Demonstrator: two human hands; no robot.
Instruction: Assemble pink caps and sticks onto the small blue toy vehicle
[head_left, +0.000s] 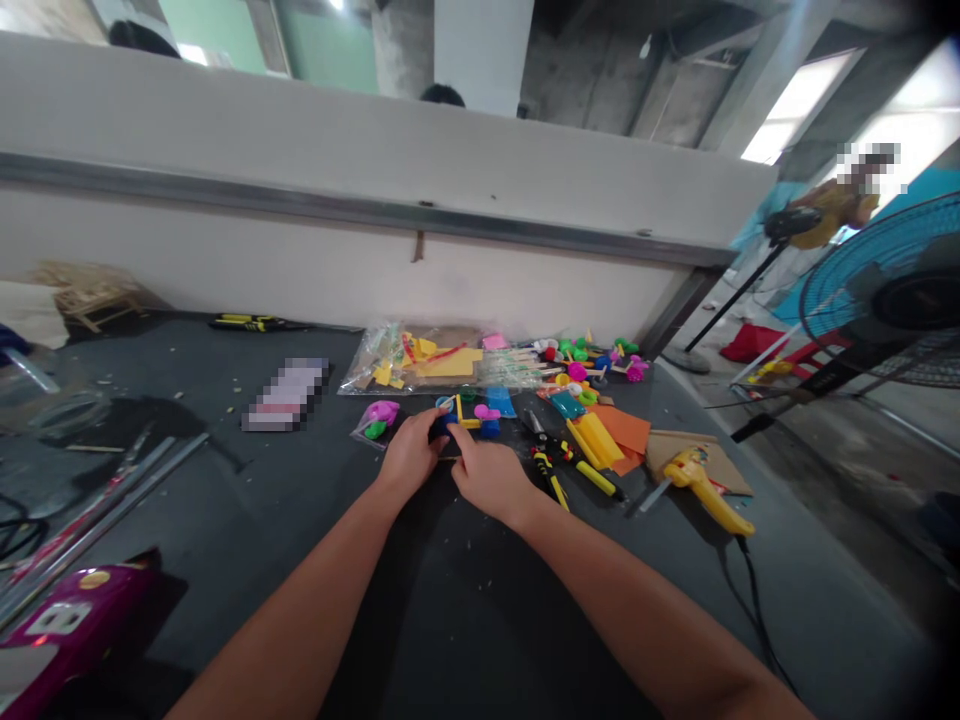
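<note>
Looks like we're positioning the blue piece between our fingertips: left hand pinched on it, right hand index at it, grip can't tell. Yellow piece just right. Next move needs steady left fingers.

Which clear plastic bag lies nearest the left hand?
The small bag with pink and green pieces, just left of the left hand; the larger bag, showing yellow pieces, lies farther back.
</note>
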